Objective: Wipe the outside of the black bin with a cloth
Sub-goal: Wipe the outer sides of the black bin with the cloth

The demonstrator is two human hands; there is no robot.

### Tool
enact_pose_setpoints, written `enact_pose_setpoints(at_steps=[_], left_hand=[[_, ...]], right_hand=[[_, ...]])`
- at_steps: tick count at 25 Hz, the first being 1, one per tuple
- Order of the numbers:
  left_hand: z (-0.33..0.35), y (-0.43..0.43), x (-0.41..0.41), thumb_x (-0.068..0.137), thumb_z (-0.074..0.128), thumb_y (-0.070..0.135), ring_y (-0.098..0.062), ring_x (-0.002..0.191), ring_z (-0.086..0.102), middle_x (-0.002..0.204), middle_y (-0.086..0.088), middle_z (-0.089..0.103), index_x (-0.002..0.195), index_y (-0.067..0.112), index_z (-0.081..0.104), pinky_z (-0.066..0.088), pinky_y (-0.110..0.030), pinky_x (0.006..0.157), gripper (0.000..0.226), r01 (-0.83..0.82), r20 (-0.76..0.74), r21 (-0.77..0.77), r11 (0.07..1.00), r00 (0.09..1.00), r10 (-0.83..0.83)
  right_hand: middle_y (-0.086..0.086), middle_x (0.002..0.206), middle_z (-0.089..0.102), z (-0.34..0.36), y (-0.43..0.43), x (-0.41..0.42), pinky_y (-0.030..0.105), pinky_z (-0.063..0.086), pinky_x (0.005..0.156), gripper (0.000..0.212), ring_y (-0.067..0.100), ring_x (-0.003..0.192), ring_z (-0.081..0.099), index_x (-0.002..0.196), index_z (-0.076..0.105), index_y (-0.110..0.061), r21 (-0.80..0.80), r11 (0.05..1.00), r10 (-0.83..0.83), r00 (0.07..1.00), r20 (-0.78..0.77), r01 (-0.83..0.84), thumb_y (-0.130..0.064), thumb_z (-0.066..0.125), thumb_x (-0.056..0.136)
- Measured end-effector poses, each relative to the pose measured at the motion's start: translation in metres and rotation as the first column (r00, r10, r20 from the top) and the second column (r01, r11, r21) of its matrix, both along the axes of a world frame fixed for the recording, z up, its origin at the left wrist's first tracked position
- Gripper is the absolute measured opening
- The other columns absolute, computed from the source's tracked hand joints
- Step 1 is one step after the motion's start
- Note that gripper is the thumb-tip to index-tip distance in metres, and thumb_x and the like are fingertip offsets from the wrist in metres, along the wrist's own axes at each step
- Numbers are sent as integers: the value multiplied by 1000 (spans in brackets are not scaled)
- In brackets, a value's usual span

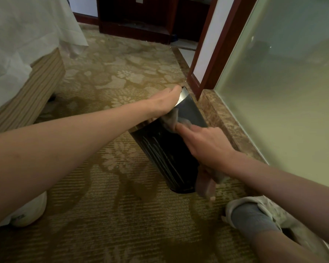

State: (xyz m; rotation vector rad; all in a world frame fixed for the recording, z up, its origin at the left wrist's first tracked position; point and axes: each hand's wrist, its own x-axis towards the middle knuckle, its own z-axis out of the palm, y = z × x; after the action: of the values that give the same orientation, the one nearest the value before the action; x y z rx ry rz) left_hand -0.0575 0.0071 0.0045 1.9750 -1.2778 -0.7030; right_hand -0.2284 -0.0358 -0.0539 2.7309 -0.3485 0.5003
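The black bin (163, 154) stands tilted on the carpet, its silver rim leaning away from me. My left hand (167, 102) grips that rim at the far top and steadies the bin. My right hand (203, 141) presses a grey-pink cloth (172, 120) against the bin's upper right side, index finger stretched out along it. The cloth's loose end hangs below my wrist, beside the bin's base.
A bed with a white sheet (23, 44) and striped base stands at the left. A frosted glass wall (292, 82) with a marble sill runs along the right. Dark wooden furniture (135, 18) and a door frame stand behind. My shoes (254, 211) rest on the patterned carpet.
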Motion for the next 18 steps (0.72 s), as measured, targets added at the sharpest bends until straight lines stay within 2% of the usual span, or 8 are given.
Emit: enact_pose_setpoints(at_steps=[2,5,7,9,10,12,15,18], left_hand=[[-2,-3,8,101,34,27,-25,70,49,81,-12,52,95,7,53,33,-30,55,28,80,-17,-30,996,997,-81],[-12,2,32,99,45,40,-20,64,57,75,-8,60,94,9,66,42,-24,55,38,174,-119,-13,985,978,-174],[-21,8,38,97,43,52,-18,58,56,68,-5,58,81,12,63,42,-24,52,47,122,-99,7,993,988,-120],[-31,10,36,97,41,53,-18,53,48,60,-3,49,68,11,52,35,-27,51,52,20,-22,-82,996,1000,-22],[-35,8,35,97,42,51,-18,52,44,56,-2,44,61,12,45,31,-29,51,54,-29,16,-149,988,999,32],[-37,3,38,97,43,50,-18,49,37,52,-1,37,53,15,35,26,-32,52,57,-110,76,-228,967,989,130],[-23,-8,51,96,44,51,-20,50,44,52,-3,44,54,11,47,31,-32,52,58,-91,204,-198,976,970,132],[-3,-17,56,96,44,53,-19,53,49,55,-3,50,67,4,61,36,-29,52,59,45,408,-84,995,913,-7]], right_hand=[[2,89,66,-5,0,-3,29,37,37,31,27,51,62,126,50,-25,12,1000,3,998,63,-4,-26,46,95],[2,84,60,-41,2,-29,29,42,39,45,22,56,60,132,47,-26,-5,979,199,961,-190,-203,-28,53,88],[0,85,60,-58,-2,-47,26,36,40,61,17,58,58,139,41,-26,8,970,231,913,-336,-242,-32,64,83],[-3,85,60,-57,-3,-49,24,30,40,60,14,57,57,141,40,-28,-2,981,177,907,-383,-192,-35,62,86],[-4,85,61,-49,-3,-45,24,27,39,53,13,56,57,139,41,-29,16,986,159,921,-356,-164,-35,57,89],[-6,89,63,-26,-2,-28,22,26,40,39,14,55,59,134,45,-28,76,991,119,975,-189,-107,-35,44,95],[-8,85,63,2,-4,2,22,29,41,30,15,55,60,126,48,-26,141,989,36,998,52,-43,-33,38,99],[-5,84,62,-12,12,8,25,36,42,25,18,55,61,120,50,-27,208,974,90,996,5,-89,-30,44,97]])
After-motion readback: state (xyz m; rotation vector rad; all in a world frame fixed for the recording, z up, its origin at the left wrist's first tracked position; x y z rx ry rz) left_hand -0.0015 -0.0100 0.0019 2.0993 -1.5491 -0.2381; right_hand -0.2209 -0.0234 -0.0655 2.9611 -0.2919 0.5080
